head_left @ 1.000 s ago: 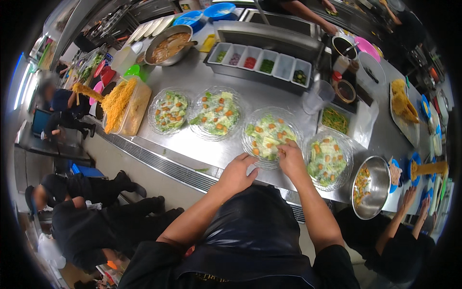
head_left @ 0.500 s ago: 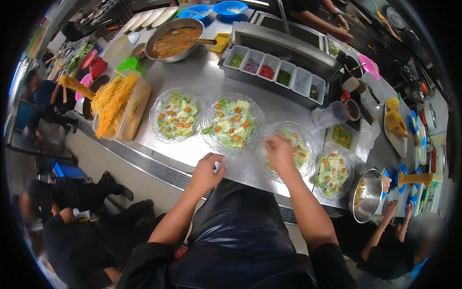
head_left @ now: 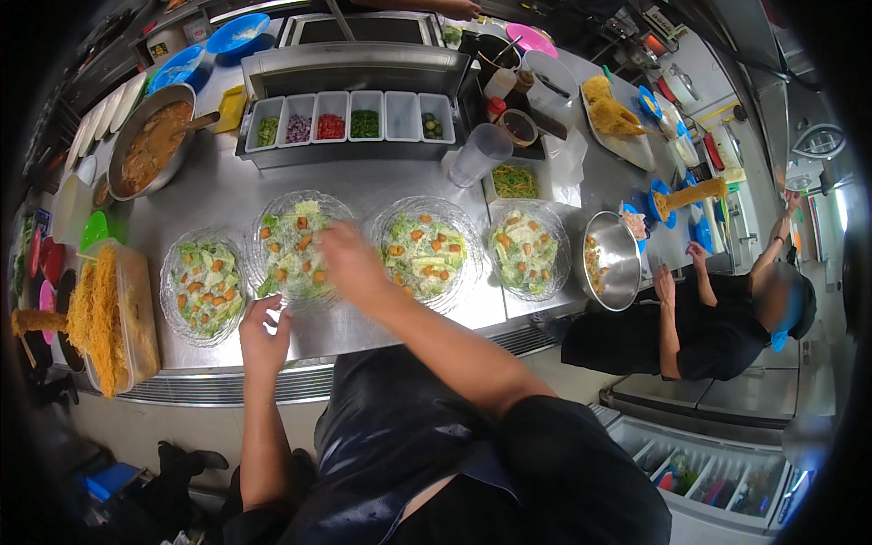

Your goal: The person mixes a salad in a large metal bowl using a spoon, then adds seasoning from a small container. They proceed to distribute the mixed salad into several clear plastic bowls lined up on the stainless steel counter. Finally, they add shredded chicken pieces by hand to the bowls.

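Observation:
Several glass plates of green salad topped with orange-brown croutons stand in a row on the steel counter (head_left: 218, 363). My right hand (head_left: 354, 263) reaches across to the left, over the right side of the second salad (head_left: 289, 250). Motion smears its fingers, so what they may hold is hidden. Low beside that plate's near rim is my left hand (head_left: 265, 336), fingers bent and thumb apart, holding nothing. It sits between the second plate and the leftmost salad (head_left: 205, 283). Under my right forearm's far side lies the third salad (head_left: 427, 250); the fourth salad (head_left: 527, 252) is farther right.
At left stands a plastic tub of orange fried shreds (head_left: 95, 309), behind it a pan of brown sauce (head_left: 154, 145). A topping rack (head_left: 350, 118) lines the back. At right is a steel bowl (head_left: 625, 254) with orange pieces; a co-worker (head_left: 718, 327) stands beyond it.
The view has shifted right. My right hand has moved left from the third salad to the second; my left hand is now nearer the leftmost plate.

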A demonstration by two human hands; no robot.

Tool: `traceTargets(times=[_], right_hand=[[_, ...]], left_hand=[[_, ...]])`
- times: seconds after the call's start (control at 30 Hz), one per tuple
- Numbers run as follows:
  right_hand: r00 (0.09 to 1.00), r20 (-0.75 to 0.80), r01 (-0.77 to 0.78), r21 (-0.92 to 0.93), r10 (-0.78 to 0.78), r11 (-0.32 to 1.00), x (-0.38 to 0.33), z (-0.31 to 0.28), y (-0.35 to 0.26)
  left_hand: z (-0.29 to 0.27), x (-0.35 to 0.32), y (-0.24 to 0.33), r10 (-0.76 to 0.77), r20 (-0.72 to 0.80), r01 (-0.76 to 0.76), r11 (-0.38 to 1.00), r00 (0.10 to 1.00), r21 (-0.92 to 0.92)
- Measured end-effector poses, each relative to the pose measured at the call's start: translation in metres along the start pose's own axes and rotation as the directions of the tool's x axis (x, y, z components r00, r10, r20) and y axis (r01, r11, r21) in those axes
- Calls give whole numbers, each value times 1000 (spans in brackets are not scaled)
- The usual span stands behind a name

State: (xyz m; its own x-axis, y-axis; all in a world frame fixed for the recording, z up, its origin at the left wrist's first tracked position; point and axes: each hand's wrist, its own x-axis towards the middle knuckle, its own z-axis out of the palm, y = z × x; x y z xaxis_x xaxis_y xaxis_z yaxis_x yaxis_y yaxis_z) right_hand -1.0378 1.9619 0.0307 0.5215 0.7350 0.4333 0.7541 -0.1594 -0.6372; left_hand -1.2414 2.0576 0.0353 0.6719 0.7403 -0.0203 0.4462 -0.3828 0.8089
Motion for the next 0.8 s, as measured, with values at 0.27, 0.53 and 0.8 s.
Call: traceTargets(times=[0.27, 0.53, 0.8], right_hand=[[890, -87, -448, -355, 448, 820, -121, -122, 88], [893, -72, -447, -245, 443, 860, -129, -121, 98], [903, 0, -417, -242, 430, 876, -117, -117, 96]], left_hand=[[13, 14, 9, 106, 9, -105, 991, 994, -85], [-13, 23, -14, 106, -76, -100, 992, 991, 82], [15, 42, -20, 221, -62, -192, 933, 973, 305]])
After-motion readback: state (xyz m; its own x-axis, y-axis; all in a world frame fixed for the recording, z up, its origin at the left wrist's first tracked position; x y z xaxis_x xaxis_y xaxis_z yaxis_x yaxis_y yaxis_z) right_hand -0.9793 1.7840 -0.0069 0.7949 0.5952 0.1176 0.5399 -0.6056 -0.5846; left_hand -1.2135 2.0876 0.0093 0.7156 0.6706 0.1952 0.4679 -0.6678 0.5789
